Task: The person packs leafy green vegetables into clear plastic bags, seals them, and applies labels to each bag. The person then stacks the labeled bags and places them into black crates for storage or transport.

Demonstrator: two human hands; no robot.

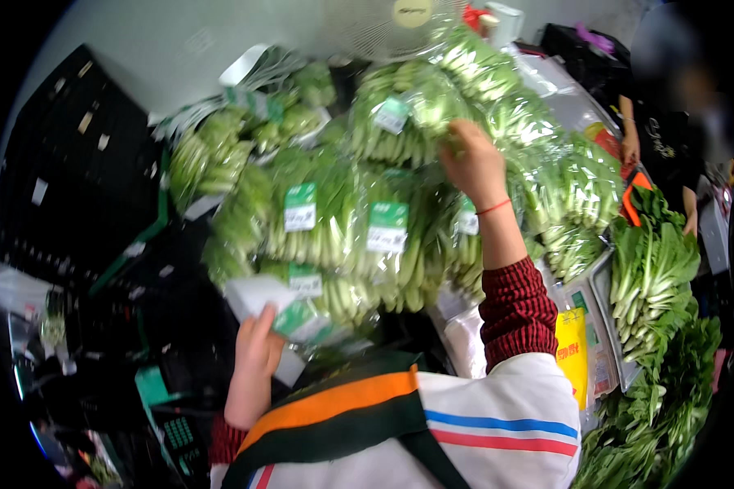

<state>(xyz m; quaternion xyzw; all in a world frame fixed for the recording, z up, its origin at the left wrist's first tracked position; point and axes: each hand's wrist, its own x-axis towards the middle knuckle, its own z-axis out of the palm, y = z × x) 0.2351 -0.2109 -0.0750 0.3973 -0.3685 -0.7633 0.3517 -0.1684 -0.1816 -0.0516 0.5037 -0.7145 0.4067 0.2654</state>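
Observation:
My left hand (257, 350) is closed on a white label roll (259, 295), with a strip of green-and-white labels (308, 323) hanging off it. Further up, my right hand (475, 163) is bent over a clear bag of leafy greens (436, 102) at the back of the pile. Its fingers are curled and the fingertips are partly hidden, so what they grip cannot be made out. In front of the hands lie several bagged greens; a bag in the middle (395, 269) and one left of it (298, 244) carry green-and-white labels.
Black crates (73, 171) stand stacked at the left. A fan (391, 28) is at the back. More bagged greens (575, 187) lie to the right, beside loose greens (652, 277) on a tray. A co-worker's hand (630, 147) shows at the far right.

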